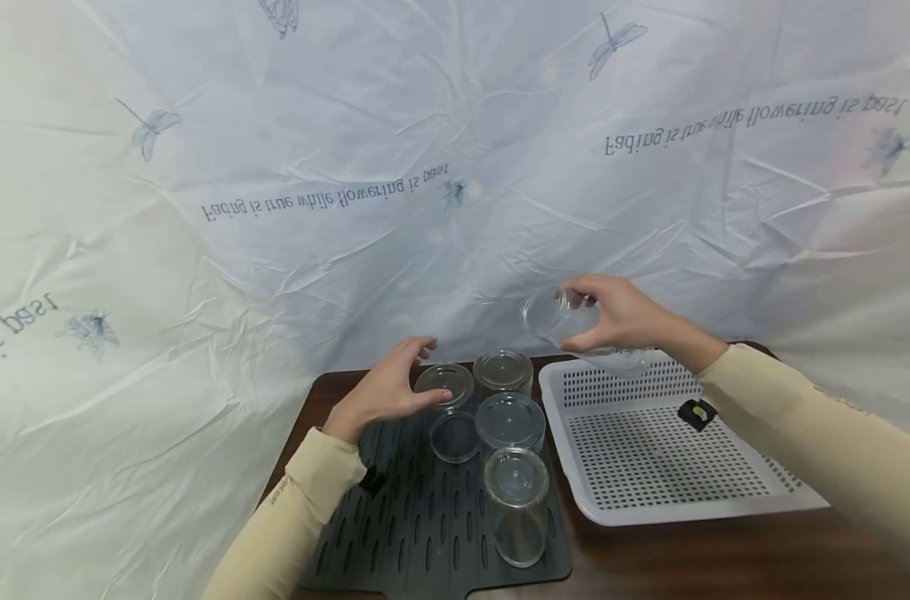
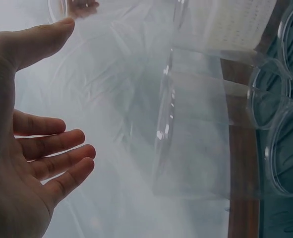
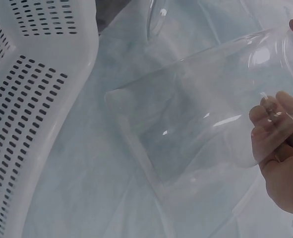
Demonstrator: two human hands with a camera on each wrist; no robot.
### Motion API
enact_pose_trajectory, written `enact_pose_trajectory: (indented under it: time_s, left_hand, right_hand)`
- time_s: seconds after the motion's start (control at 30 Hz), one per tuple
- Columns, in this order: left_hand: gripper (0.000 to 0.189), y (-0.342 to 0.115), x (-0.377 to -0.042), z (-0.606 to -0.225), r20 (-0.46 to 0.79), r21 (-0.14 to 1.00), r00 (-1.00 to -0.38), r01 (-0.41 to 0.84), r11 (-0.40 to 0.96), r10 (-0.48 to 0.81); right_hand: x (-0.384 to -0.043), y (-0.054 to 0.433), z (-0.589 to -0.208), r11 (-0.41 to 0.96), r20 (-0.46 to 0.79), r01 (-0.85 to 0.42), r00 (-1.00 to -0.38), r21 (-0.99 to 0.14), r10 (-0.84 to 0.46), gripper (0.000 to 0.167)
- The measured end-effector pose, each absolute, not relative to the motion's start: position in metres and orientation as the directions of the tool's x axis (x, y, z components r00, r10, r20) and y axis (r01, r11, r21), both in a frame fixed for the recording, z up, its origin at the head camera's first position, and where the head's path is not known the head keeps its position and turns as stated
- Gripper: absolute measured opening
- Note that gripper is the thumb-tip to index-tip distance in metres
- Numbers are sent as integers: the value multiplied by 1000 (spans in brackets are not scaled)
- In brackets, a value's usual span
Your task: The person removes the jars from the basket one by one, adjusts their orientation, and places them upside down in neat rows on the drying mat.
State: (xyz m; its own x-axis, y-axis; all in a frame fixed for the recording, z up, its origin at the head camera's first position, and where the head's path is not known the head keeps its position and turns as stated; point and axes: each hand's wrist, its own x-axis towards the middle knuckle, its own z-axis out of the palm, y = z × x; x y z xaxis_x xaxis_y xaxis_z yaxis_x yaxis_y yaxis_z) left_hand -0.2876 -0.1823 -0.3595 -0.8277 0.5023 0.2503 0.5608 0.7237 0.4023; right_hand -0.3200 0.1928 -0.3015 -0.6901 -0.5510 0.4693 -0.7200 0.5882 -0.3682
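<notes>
My right hand (image 1: pixel 622 312) grips a clear glass jar (image 1: pixel 542 315) near one end and holds it tilted in the air above the back of the white basket. In the right wrist view the jar (image 3: pixel 186 119) lies slantwise, with the fingers (image 3: pixel 277 121) seen through its wall. My left hand (image 1: pixel 383 385) has its thumb and fingers spread and holds nothing. It hovers beside the top of an upright glass jar (image 1: pixel 455 433) at the left of a group. Three more clear jars, the back one (image 1: pixel 504 367), the middle one (image 1: pixel 511 421) and the front one (image 1: pixel 518 500), stand in a row beside it.
The jars stand on a dark slotted drying mat (image 1: pixel 395 525) on a brown wooden table (image 1: pixel 672 554). To the right is a white perforated basket (image 1: pixel 672 515). A pale printed sheet (image 1: pixel 455 250) hangs close behind the table.
</notes>
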Motion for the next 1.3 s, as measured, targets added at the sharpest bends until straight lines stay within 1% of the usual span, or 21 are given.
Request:
enact_pose_trajectory:
  time_s: [0.27,0.47,0.63,0.87,1.1,1.3]
  left_hand:
    - [86,-172,-290,-351,273,419,-810,585,694,518]
    - [85,-163,-295,-349,300,411,-791,612,676,534]
    - [84,-156,-296,-345,309,426,-786,617,661,535]
    - [84,-150,-299,-341,309,432,-785,619,656,537]
    - [84,-146,-300,-337,311,456,-775,630,629,550]
    - [83,-142,-302,-336,338,453,-756,653,608,560]
  right_hand:
    - [-317,178,-295,597,447,-732,-677,-329,-585,59]
    - [-319,168,-292,599,434,-741,-667,-304,-605,66]
    - [-322,160,-290,600,409,-753,-654,-270,-636,70]
    - [-320,151,-288,611,373,-748,-661,-259,-651,76]
    - [-319,144,-287,608,364,-760,-647,-231,-670,77]
    - [-319,136,-287,609,357,-772,-629,-183,-690,76]
